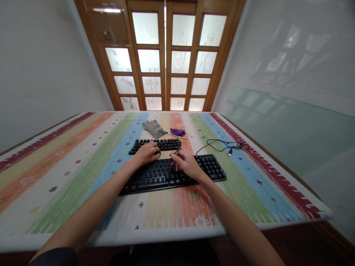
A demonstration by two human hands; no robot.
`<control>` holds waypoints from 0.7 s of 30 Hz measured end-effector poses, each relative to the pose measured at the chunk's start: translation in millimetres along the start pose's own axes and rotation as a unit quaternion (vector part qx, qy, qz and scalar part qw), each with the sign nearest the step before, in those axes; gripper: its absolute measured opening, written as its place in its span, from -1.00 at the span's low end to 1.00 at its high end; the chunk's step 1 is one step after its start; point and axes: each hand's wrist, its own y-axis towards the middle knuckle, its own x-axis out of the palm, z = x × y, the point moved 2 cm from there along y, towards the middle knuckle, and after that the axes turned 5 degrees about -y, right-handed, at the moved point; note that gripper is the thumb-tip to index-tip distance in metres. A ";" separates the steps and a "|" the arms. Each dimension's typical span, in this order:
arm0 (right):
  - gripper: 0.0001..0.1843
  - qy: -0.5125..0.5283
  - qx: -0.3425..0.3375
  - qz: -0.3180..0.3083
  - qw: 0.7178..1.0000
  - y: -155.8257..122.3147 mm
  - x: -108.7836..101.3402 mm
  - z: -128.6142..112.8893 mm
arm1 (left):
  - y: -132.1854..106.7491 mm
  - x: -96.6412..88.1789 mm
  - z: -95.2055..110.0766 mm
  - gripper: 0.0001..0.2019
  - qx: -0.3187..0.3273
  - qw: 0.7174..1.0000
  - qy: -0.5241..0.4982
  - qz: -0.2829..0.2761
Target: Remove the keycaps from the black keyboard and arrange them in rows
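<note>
A large black keyboard (155, 177) lies across the striped table cover in front of me. A smaller black keyboard (166, 144) lies just behind it. My left hand (146, 153) rests on the far left edge of the large keyboard, between the two, with its fingers curled down over that edge. My right hand (186, 165) hovers over the middle of the large keyboard. Its fingers are pinched on a thin brownish stick-like tool (177, 150) whose tip points toward the smaller keyboard.
A grey cloth (153, 128) and a purple cloth (178, 132) lie behind the keyboards. A black cable (222, 145) with a USB plug (229, 152) loops to the right. The table (69, 166) runs up to wooden glass-paned doors (166, 55). A wall stands close on the right.
</note>
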 end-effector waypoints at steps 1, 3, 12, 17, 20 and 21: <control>-0.68 -0.001 0.000 0.000 1.000 -0.1 -0.2 -0.2 | 0.0 -0.4 -0.3 -0.83 -0.002 1.000 0.003 0.001; -0.69 -0.003 -0.001 0.000 1.000 -0.2 -0.6 -0.6 | 0.1 -0.6 -1.3 -0.85 -0.006 1.000 0.003 0.005; -0.68 -0.015 0.004 -0.013 1.000 -2.4 -1.4 -3.4 | -0.2 0.1 -1.9 -0.89 -0.019 1.000 -0.011 0.003; -0.69 -0.030 0.008 -0.035 0.999 -14.1 -8.3 -8.7 | 2.2 1.3 -0.8 -0.89 -0.029 0.999 -0.013 0.006; -0.68 -0.040 0.007 -0.031 0.999 -22.5 -12.9 -10.5 | 4.1 1.9 -0.2 -0.88 -0.033 0.999 -0.010 0.005; -0.68 -0.041 0.008 -0.030 0.999 -24.8 -13.8 -10.5 | 4.5 1.8 0.0 -0.88 -0.036 0.999 -0.009 0.003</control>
